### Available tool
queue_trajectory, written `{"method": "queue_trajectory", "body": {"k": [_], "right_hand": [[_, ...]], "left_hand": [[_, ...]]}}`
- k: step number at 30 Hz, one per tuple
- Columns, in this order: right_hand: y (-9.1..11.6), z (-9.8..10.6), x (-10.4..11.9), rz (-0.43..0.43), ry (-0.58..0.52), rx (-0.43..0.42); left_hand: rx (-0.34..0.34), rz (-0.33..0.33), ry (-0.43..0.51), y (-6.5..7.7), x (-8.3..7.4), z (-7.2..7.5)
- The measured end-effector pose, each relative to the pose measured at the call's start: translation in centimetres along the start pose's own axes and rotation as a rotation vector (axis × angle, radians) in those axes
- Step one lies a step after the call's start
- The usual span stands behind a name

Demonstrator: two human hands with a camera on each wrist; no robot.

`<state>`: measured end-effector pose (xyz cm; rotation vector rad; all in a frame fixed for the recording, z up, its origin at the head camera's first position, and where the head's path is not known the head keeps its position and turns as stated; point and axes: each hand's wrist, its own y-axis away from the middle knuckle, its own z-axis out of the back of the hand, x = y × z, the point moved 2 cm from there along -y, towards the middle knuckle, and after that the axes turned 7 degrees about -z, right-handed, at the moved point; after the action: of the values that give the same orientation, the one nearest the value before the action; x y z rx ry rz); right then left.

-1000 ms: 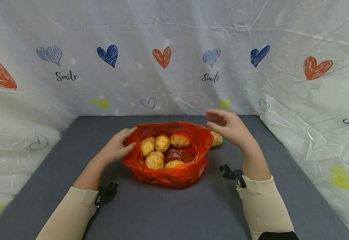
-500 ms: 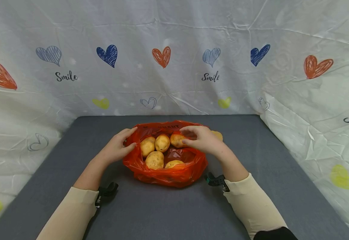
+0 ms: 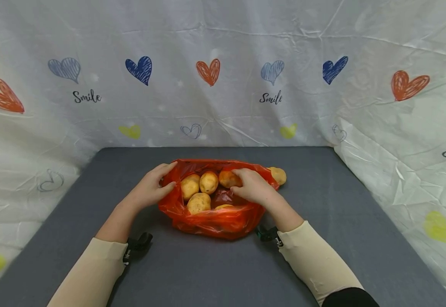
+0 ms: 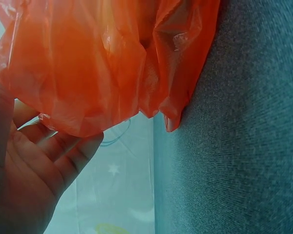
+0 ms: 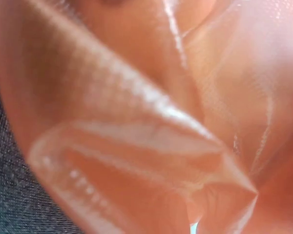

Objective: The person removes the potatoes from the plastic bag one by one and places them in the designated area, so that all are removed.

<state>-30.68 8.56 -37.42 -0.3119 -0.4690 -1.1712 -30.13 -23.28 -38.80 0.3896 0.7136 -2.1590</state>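
An orange-red plastic bag [image 3: 215, 224], its mouth spread wide, sits on the dark table with several potatoes [image 3: 198, 204] inside. At its left rim my left hand [image 3: 151, 185] holds the bag's side, thumb on the near side and fingers behind. From the left wrist view, those fingers [image 4: 71, 156] run up behind the bag's film [image 4: 83, 73]. My right hand [image 3: 251, 185] reaches into the bag from the right, its fingers and thumb round the right end of the back potato [image 3: 228, 179]. Only the bag's wrinkled film [image 5: 112, 97] fills the right wrist view, hiding the right fingers.
One potato [image 3: 278, 175] lies on the table just outside the bag, at its back right. The grey-black table [image 3: 207, 273] ends at a white sheet [image 3: 161, 76] printed with hearts, which hangs behind and along both sides.
My right hand has moved left and down from above the loose potato into the bag, onto the back potato. The bag's back and right rim has sunk a little. My left hand stays put.
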Motion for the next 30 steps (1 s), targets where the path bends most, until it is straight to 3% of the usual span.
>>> {"method": "queue_trajectory", "body": {"k": [17,30], "right_hand": [[-1.3,-0.5,-2.2,-0.054,0.002,-0.09],[-2.0,-1.2,-3.9,-0.06,0.017,-0.021]], "left_hand": [[0.013,0.002,0.008,-0.2,-0.4,-0.2],[0.023,-0.011,-0.021,-0.3,-0.4,-0.6]]}}
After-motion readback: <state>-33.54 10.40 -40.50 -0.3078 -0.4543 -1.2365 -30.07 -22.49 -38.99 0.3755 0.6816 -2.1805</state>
